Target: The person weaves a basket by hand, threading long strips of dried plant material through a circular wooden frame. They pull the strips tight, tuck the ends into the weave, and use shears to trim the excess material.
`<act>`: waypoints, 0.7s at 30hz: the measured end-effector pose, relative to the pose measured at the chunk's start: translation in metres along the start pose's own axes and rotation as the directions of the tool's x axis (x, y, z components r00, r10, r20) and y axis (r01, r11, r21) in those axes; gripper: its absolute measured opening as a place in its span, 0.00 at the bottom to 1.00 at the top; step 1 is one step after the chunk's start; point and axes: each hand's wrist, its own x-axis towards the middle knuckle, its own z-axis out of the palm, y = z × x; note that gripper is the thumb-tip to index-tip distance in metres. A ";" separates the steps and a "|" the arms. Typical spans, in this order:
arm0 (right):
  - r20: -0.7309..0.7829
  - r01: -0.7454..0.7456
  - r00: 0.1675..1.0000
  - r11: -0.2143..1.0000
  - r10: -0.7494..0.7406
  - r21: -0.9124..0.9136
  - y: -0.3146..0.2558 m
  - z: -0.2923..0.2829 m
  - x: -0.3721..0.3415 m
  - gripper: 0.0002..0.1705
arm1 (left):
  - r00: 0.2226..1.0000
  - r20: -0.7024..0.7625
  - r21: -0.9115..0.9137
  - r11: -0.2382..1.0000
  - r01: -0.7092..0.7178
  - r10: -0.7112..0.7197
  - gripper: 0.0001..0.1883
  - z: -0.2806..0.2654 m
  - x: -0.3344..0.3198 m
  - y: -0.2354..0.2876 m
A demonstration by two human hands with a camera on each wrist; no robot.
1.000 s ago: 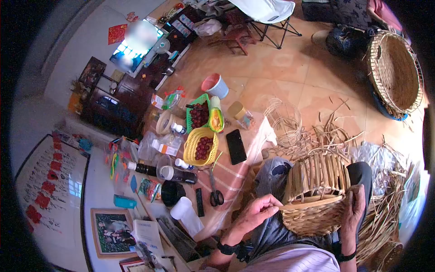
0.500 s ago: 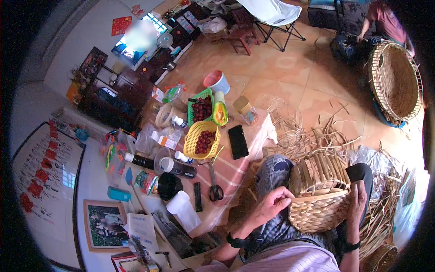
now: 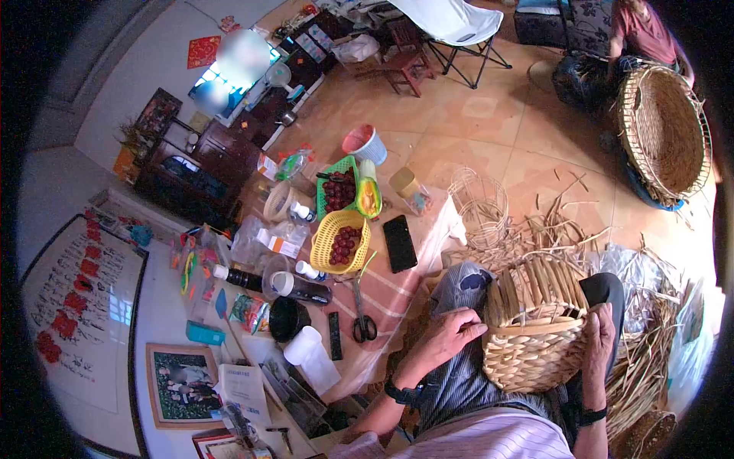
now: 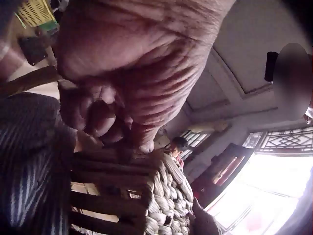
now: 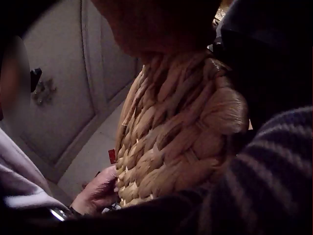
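Curling more than a second ago, left hand (image 3: 443, 336) at left of woven basket (image 3: 531, 358), what it pinches unclear, right hand (image 3: 599, 338) gripping basket's right side.

Nothing legible, folks; from the framed photo (image 3: 183, 385), dark handwriting fills the white panel (image 3: 95, 325) to its left, too small to read; right beside the photo, a booklet (image 3: 243, 386) shows blurred print; well above it, the orange-and-white carton (image 3: 284, 245) and red wall sheet (image 3: 203, 52) bear indistinct marks.
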 end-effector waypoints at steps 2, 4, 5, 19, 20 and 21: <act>-0.002 0.012 1.000 1.000 -0.012 0.021 0.005 0.000 0.000 0.20 | 0.996 0.064 -0.091 0.994 0.066 -0.061 0.11 -0.006 -0.002 -0.007; 0.035 -0.108 0.994 0.990 0.105 0.094 -0.007 -0.001 0.001 0.20 | 0.986 0.125 -0.160 0.979 0.127 -0.108 0.10 -0.017 -0.007 -0.015; 0.057 -0.168 0.985 0.977 0.162 0.130 -0.011 -0.002 0.002 0.20 | 0.984 0.133 -0.194 0.970 0.144 -0.120 0.12 -0.021 -0.012 -0.016; 0.040 -0.046 0.998 0.993 0.042 0.106 -0.019 -0.007 -0.001 0.15 | 0.956 0.192 -0.193 0.947 0.257 -0.220 0.13 -0.062 -0.036 0.004; 0.055 -0.085 0.995 0.987 0.079 0.136 -0.017 -0.009 -0.001 0.13 | 0.943 0.173 -0.192 0.929 0.316 -0.285 0.14 -0.071 -0.041 0.008; 0.012 -0.089 0.996 0.991 0.088 0.097 -0.019 -0.012 0.000 0.10 | 0.969 0.089 -0.168 0.956 0.241 -0.229 0.11 -0.076 -0.052 -0.014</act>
